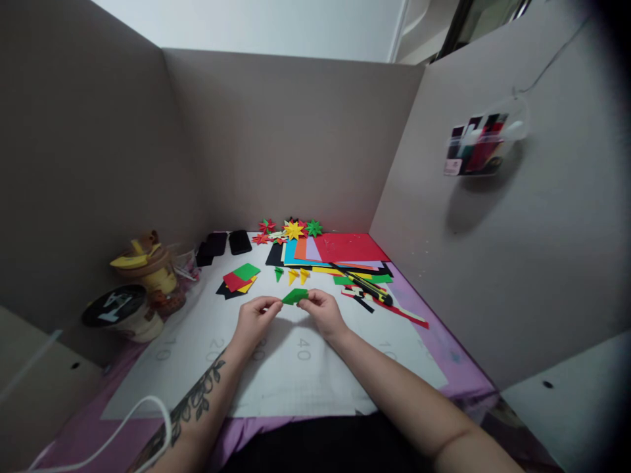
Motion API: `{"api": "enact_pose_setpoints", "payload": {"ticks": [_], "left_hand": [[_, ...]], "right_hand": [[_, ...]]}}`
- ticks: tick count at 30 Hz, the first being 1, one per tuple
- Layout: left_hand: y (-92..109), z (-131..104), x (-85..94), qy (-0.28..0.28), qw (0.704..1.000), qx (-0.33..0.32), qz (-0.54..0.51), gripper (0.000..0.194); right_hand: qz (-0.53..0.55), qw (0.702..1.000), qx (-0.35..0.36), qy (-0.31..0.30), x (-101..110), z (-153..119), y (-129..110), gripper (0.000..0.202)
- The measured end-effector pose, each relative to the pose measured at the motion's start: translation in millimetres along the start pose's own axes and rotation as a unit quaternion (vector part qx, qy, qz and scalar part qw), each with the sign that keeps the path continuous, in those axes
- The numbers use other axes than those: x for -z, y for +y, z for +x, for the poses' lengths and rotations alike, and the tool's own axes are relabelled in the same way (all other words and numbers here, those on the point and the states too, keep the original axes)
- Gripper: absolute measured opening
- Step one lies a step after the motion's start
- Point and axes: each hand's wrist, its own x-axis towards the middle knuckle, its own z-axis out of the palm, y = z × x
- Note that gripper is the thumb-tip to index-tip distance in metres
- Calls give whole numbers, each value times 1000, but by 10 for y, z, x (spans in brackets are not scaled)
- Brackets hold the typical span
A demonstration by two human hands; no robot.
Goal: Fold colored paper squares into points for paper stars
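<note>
A folded piece of green paper is held just above the white mat, between my two hands. My left hand pinches its left tip, while my right hand grips its right end with thumb and fingers. Just beyond it lie small folded paper pieces: one green piece and two yellow pieces. To their left is a fanned group of paper squares in green, red, yellow and black. Finished folded paper stars sit at the back.
Coloured paper sheets are stacked at the back right. A yellow-black utility knife lies by paper strips. Cups and a pot stand left, near dark flat objects. A white cable crosses my left forearm.
</note>
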Motion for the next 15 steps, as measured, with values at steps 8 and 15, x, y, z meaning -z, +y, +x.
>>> {"api": "enact_pose_setpoints", "payload": {"ticks": [8, 15], "left_hand": [[32, -8, -25, -41, 997, 7, -66, 17], [70, -19, -22, -35, 997, 12, -70, 12]], "right_hand": [[-3, 1000, -4, -12, -10, -8, -2, 12], [-1, 998, 25, -51, -62, -45, -14, 12]]}}
